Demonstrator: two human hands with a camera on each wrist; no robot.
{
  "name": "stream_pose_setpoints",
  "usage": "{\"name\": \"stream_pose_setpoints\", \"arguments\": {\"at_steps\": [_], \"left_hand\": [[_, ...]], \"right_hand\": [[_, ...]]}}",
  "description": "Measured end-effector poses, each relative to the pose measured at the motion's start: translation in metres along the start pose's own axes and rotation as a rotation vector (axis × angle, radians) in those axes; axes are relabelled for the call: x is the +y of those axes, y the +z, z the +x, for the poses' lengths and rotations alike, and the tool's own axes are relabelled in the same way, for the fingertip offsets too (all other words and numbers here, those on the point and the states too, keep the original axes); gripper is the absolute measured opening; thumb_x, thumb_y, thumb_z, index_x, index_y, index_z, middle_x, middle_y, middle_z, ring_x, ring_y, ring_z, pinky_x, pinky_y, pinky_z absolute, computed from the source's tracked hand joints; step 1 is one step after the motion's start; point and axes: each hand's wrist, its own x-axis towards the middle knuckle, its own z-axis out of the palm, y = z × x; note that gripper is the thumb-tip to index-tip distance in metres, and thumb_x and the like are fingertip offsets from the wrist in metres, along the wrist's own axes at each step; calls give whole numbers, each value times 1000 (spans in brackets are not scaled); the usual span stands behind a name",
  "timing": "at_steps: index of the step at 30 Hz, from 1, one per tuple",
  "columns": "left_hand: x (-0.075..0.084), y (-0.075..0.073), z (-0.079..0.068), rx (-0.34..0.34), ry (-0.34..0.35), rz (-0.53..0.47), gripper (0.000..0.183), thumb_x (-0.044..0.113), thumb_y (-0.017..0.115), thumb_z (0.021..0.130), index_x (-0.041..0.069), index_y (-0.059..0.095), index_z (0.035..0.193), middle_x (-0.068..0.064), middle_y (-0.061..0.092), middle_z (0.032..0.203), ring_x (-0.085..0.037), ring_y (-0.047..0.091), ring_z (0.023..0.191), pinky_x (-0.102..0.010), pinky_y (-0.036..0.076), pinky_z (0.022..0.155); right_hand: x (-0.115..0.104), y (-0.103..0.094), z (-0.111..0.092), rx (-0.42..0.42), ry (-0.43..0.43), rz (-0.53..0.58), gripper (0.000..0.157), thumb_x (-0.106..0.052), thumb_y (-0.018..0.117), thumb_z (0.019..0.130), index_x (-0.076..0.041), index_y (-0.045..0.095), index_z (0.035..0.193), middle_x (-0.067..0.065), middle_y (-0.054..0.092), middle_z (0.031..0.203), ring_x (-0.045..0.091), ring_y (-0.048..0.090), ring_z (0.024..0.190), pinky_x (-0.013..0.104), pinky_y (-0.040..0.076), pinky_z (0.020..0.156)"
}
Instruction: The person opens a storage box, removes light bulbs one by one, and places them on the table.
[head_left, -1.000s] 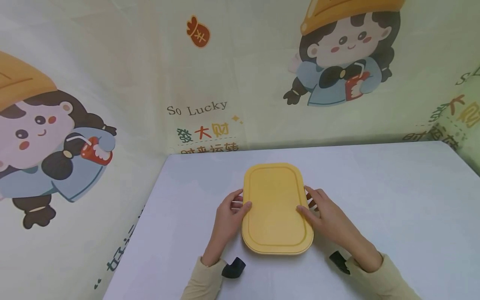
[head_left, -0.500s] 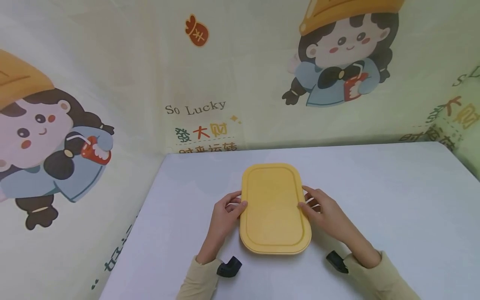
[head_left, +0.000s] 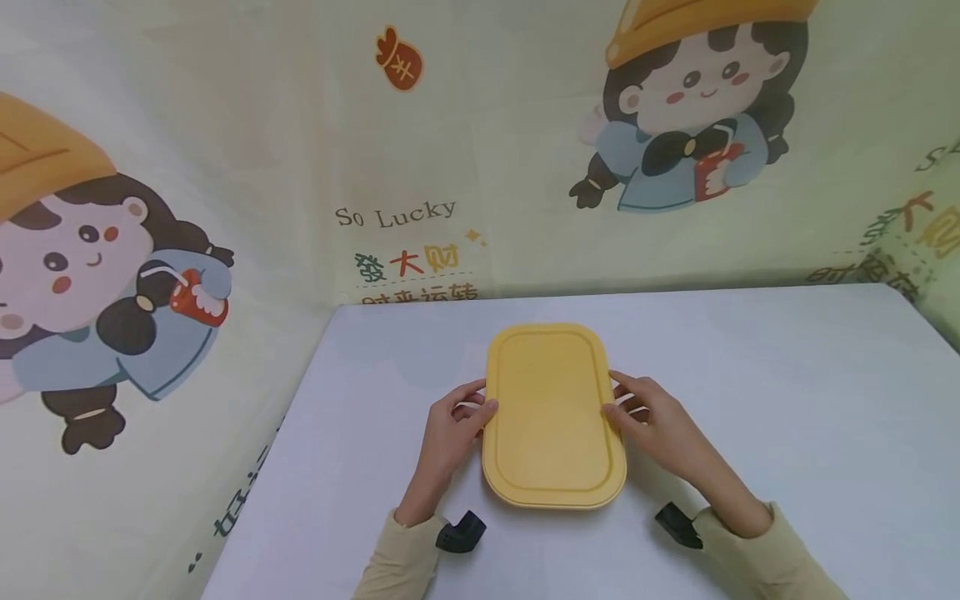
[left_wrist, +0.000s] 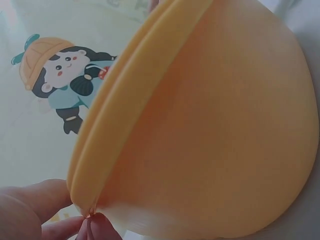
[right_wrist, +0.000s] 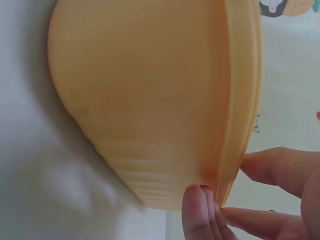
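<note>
A yellow plastic box with a lid (head_left: 553, 417), rounded at the corners, stands lengthwise in front of me on the white table. My left hand (head_left: 450, 425) pinches the lid's left edge, thumb on top. On the opposite side my right hand (head_left: 660, 421) pinches the right edge in the same way. In the left wrist view, fingertips (left_wrist: 102, 227) press under the rim, against the box's smooth side wall (left_wrist: 215, 125). The right wrist view has fingertips (right_wrist: 196, 207) below the rim beside the ribbed wall (right_wrist: 155, 170). The inside of the box is hidden by the lid.
The white table (head_left: 750, 358) stretches beyond both hands. Behind it and to the left hangs a printed cloth backdrop (head_left: 517, 167) with cartoon figures and lettering. Black wrist mounts (head_left: 461, 532) sit below the hands near the cuffs.
Both thumbs have slid slightly outward, from over the lid toward its edges, the right one more. The box stays in nearly the same place.
</note>
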Motion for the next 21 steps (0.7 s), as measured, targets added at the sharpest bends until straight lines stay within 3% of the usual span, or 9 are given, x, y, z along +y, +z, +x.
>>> {"name": "stream_pose_setpoints", "arguments": {"at_steps": [13,21], "left_hand": [[3,0,-1,9,6,22,41,20,75,89,11,66,128,-7,59,100,-14,60,78,-25,55,60],[4,0,-1,24,31,66,44,24,76,89,14,65,130,-8,59,99,-17,58,80,-23,55,58]], "right_hand": [[-6,-2,0,-3,17,-15,49,-10,64,96,10,49,139,19,60,112,26,66,95,30,58,77],[-10,-5,1,0,42,-1,48,-6,62,97,9,48,140,21,59,114,30,66,99,27,58,77]]}}
